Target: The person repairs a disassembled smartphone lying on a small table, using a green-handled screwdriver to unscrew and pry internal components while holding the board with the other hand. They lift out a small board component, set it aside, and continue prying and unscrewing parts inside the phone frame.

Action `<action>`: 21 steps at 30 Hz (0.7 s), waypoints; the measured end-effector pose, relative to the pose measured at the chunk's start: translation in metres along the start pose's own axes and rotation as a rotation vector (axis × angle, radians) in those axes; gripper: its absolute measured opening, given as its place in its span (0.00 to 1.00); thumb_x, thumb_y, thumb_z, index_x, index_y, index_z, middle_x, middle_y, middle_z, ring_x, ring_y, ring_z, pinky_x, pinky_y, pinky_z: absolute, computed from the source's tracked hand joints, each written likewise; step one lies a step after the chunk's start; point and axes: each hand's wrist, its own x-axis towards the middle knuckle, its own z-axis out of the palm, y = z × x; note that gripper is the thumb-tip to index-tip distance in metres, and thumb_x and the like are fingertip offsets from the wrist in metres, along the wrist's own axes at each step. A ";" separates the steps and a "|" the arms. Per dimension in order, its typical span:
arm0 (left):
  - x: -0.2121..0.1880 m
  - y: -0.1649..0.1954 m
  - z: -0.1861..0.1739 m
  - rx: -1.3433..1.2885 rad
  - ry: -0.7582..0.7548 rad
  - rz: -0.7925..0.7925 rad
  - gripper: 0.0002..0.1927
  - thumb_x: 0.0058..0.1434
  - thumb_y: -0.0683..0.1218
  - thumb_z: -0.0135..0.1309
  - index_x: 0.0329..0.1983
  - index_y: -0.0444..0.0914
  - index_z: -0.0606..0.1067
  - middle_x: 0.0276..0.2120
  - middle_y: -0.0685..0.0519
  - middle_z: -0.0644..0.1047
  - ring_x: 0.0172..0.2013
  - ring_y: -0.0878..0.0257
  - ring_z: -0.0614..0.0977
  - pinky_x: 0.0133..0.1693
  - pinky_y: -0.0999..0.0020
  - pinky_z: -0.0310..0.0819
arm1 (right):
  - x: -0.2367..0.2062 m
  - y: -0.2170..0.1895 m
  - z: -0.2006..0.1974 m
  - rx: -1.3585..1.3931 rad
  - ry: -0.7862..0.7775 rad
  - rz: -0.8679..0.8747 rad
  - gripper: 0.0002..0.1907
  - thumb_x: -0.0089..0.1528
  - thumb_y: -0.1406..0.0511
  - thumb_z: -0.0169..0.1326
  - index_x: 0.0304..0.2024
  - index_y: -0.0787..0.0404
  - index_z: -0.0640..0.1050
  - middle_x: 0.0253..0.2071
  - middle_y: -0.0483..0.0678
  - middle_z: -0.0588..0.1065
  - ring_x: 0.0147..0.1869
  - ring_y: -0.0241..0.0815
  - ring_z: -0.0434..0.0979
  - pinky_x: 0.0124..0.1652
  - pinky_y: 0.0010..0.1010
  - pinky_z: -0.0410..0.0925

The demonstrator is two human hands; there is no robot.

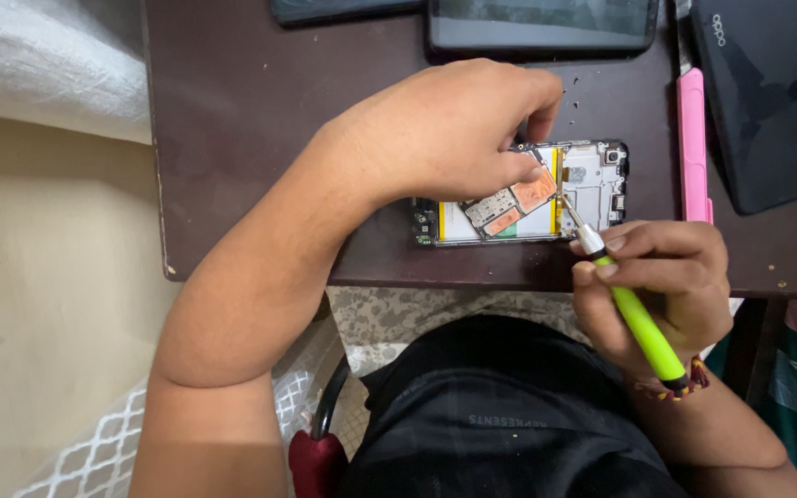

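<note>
Opened phone: left hand arches over, pinching its circuit board; right hand grips a green screwdriver.

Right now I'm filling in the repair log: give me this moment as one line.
left hand: pinching circuit board | right hand: holding green screwdriver, tip at opened phone | surface: dark table

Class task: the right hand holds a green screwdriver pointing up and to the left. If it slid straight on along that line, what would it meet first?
Probably the circuit board that the left hand lifts from the opened phone; the screwdriver tip looks almost on it, though depth is unclear.
</note>
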 end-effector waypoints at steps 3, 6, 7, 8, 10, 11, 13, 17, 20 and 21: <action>-0.001 -0.001 0.000 -0.002 -0.007 0.022 0.15 0.56 0.49 0.64 0.41 0.37 0.75 0.34 0.48 0.80 0.37 0.51 0.83 0.37 0.55 0.75 | 0.004 0.000 0.000 -0.039 -0.040 -0.035 0.14 0.58 0.76 0.66 0.36 0.63 0.72 0.42 0.53 0.73 0.43 0.45 0.81 0.44 0.31 0.77; -0.001 -0.002 0.001 0.000 -0.010 0.028 0.16 0.55 0.49 0.64 0.41 0.37 0.75 0.34 0.48 0.80 0.37 0.51 0.82 0.37 0.55 0.74 | 0.008 -0.001 0.000 -0.056 -0.074 -0.046 0.16 0.55 0.76 0.68 0.34 0.63 0.72 0.39 0.53 0.74 0.42 0.44 0.80 0.42 0.31 0.76; -0.002 -0.002 0.001 0.001 -0.007 0.032 0.15 0.55 0.49 0.64 0.41 0.37 0.75 0.34 0.48 0.80 0.37 0.50 0.82 0.37 0.55 0.74 | 0.008 -0.002 0.000 -0.066 -0.077 -0.051 0.16 0.55 0.76 0.69 0.34 0.63 0.72 0.39 0.53 0.75 0.41 0.44 0.80 0.41 0.30 0.75; -0.001 -0.003 0.000 0.003 -0.005 0.037 0.15 0.55 0.48 0.64 0.41 0.37 0.75 0.35 0.48 0.80 0.37 0.50 0.82 0.37 0.55 0.74 | 0.009 -0.003 0.001 -0.077 -0.080 -0.056 0.16 0.55 0.76 0.69 0.34 0.63 0.72 0.39 0.53 0.75 0.41 0.44 0.80 0.40 0.29 0.75; -0.001 -0.003 0.001 0.005 -0.001 0.036 0.15 0.55 0.48 0.63 0.42 0.37 0.75 0.35 0.48 0.81 0.37 0.50 0.83 0.37 0.54 0.74 | 0.010 -0.003 0.002 -0.092 -0.087 -0.047 0.16 0.54 0.76 0.69 0.33 0.63 0.73 0.38 0.53 0.75 0.41 0.44 0.80 0.40 0.31 0.74; -0.001 -0.002 0.001 0.006 -0.001 0.029 0.15 0.55 0.48 0.63 0.42 0.38 0.75 0.35 0.48 0.81 0.37 0.50 0.83 0.37 0.55 0.75 | 0.010 -0.003 0.002 -0.099 -0.091 -0.043 0.16 0.53 0.76 0.69 0.33 0.63 0.74 0.38 0.53 0.75 0.40 0.45 0.80 0.41 0.32 0.74; -0.001 -0.002 0.002 0.004 0.000 0.025 0.15 0.55 0.48 0.63 0.42 0.38 0.75 0.35 0.48 0.81 0.37 0.50 0.83 0.37 0.54 0.75 | 0.010 -0.003 0.003 -0.096 -0.089 -0.071 0.16 0.53 0.76 0.70 0.33 0.63 0.73 0.38 0.53 0.75 0.40 0.45 0.80 0.40 0.31 0.74; 0.000 -0.002 0.000 0.007 -0.009 0.025 0.15 0.56 0.48 0.63 0.41 0.38 0.75 0.34 0.48 0.81 0.37 0.49 0.83 0.37 0.54 0.74 | 0.007 -0.001 0.003 -0.104 -0.067 -0.053 0.16 0.56 0.76 0.70 0.34 0.62 0.73 0.39 0.52 0.76 0.42 0.44 0.81 0.40 0.29 0.74; 0.000 -0.002 0.000 0.010 -0.014 0.014 0.15 0.56 0.48 0.63 0.41 0.38 0.75 0.34 0.48 0.81 0.37 0.49 0.83 0.37 0.54 0.74 | 0.005 -0.001 0.004 -0.084 -0.046 -0.029 0.15 0.59 0.76 0.69 0.37 0.62 0.73 0.42 0.52 0.75 0.40 0.42 0.81 0.41 0.28 0.75; -0.001 -0.001 0.001 0.010 -0.014 0.011 0.15 0.56 0.48 0.64 0.42 0.38 0.75 0.34 0.48 0.81 0.37 0.49 0.83 0.36 0.54 0.74 | 0.004 -0.002 0.004 -0.092 -0.062 -0.048 0.15 0.57 0.76 0.69 0.36 0.62 0.74 0.40 0.52 0.75 0.40 0.43 0.80 0.41 0.29 0.75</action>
